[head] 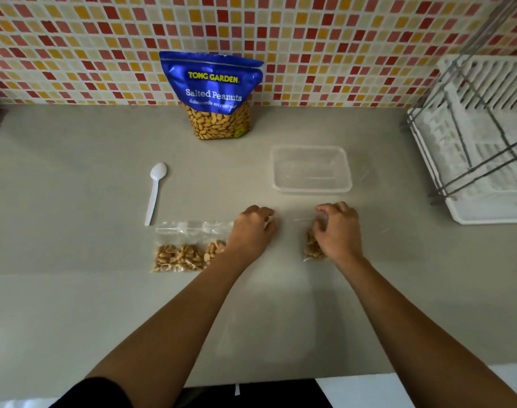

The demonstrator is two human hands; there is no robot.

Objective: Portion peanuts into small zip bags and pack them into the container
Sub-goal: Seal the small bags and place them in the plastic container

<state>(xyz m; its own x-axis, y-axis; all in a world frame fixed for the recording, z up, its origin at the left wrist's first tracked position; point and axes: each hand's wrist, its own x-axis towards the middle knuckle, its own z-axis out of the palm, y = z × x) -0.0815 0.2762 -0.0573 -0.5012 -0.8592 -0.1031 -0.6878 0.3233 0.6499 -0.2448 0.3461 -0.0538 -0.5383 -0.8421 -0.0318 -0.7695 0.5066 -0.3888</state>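
Bag of peanuts [310,248] lies just in front of the container [311,189], your right hand [338,232] curled round it. Left hand [252,229] is curled; whether it holds anything, I cannot tell. Likely light, floppy, slick: pinch its zip strip above the contents.

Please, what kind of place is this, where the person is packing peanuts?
Most likely a home kitchen: a mosaic tile backsplash behind a grey countertop, a white dish rack at the right, and a shop-bought bag of salted peanuts standing against the wall.
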